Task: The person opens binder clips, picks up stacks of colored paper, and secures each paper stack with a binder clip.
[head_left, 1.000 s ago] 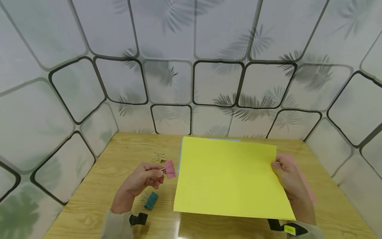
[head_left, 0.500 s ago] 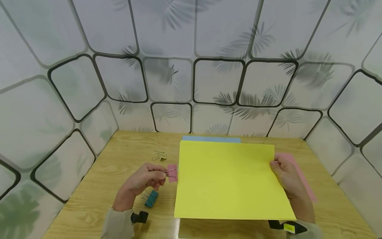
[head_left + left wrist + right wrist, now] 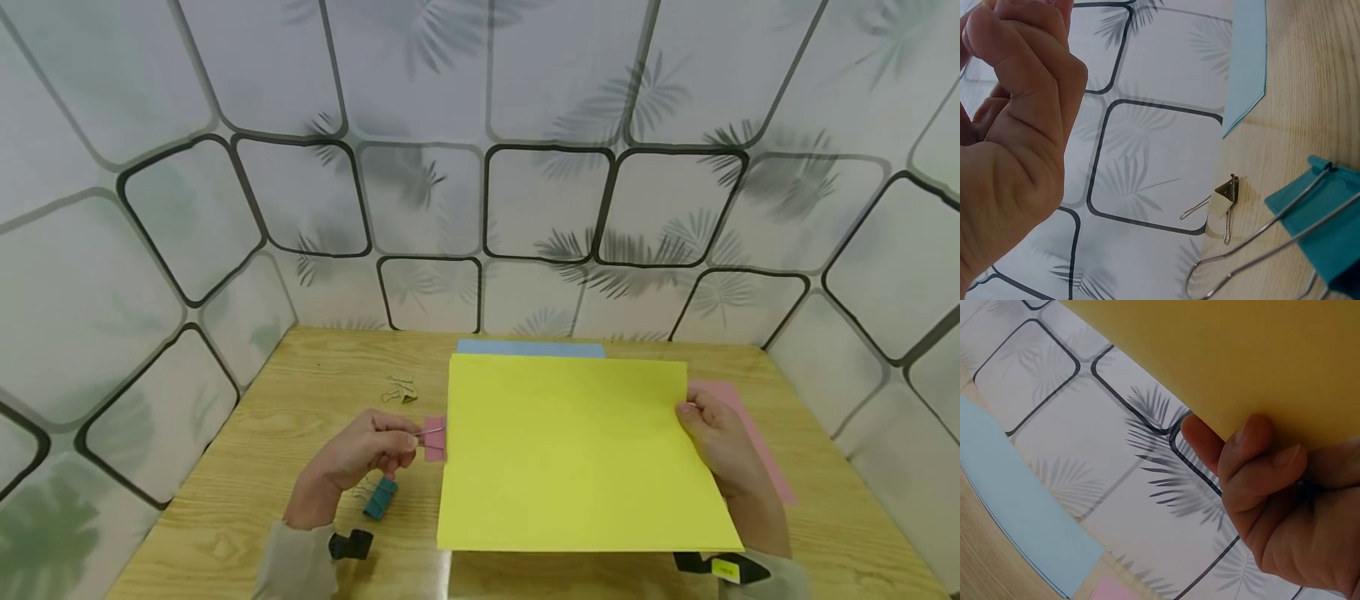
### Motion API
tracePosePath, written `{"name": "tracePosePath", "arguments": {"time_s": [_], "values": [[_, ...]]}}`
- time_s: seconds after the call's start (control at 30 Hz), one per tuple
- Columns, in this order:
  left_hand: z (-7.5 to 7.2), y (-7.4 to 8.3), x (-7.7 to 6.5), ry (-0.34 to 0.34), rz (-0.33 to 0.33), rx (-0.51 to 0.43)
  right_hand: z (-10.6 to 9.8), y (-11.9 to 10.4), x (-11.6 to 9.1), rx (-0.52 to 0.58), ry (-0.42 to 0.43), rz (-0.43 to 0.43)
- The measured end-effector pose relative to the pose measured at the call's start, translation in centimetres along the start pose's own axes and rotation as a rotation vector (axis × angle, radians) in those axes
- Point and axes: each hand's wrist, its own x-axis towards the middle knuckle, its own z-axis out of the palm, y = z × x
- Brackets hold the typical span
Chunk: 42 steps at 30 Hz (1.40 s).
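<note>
My left hand (image 3: 358, 454) pinches the wire handles of a pink binder clip (image 3: 432, 450). The clip's body meets the left edge of a stack of yellow paper (image 3: 566, 454); whether its jaws are over that edge cannot be made out. On the opposite side, my right hand (image 3: 723, 437) grips the right edge of the paper, which is raised above the table. The right wrist view shows curled fingers (image 3: 1266, 465) under the paper (image 3: 1222, 356). In the left wrist view, the left hand (image 3: 1022, 119) is partly cut off and the pink clip is out of sight.
A teal binder clip (image 3: 380, 498) lies just below the left hand, and a gold one (image 3: 407, 398) farther back. Blue paper (image 3: 528, 348) lies behind the yellow stack, pink paper (image 3: 761, 454) at the right. A patterned wall covering (image 3: 420, 200) surrounds the wooden table (image 3: 330, 358).
The pink binder clip has moved right, from just off the yellow paper to its left edge. The yellow paper has tilted and shifted slightly, uncovering more blue paper behind.
</note>
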Motion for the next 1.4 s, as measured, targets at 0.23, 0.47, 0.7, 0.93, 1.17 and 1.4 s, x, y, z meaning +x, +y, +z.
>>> {"name": "tracePosePath", "arguments": {"time_s": [0.23,0.47,0.7,0.93,1.17,1.4], "values": [[-0.1,0.0,0.2,-0.005,0.011,0.037,0.1,0.1,0.1,0.01,-0.026,-0.003],[0.0,0.0,0.5,0.006,-0.044,0.049,0.0,0.3,0.3,0.03,-0.04,-0.013],[0.3,0.0,1.1,0.055,-0.12,0.051,0.1,0.4,0.5,0.025,-0.026,-0.007],[0.4,0.1,1.5,0.169,-0.133,0.048,0.7,0.3,0.8,0.059,-0.003,-0.053],[1.4,1.4,1.8,0.241,-0.045,-0.133,1.0,-0.3,1.0,0.112,0.043,-0.059],[2.6,3.1,1.8,0.367,0.075,-0.241,1.0,0.6,1.4,0.409,-0.194,-0.013]]}}
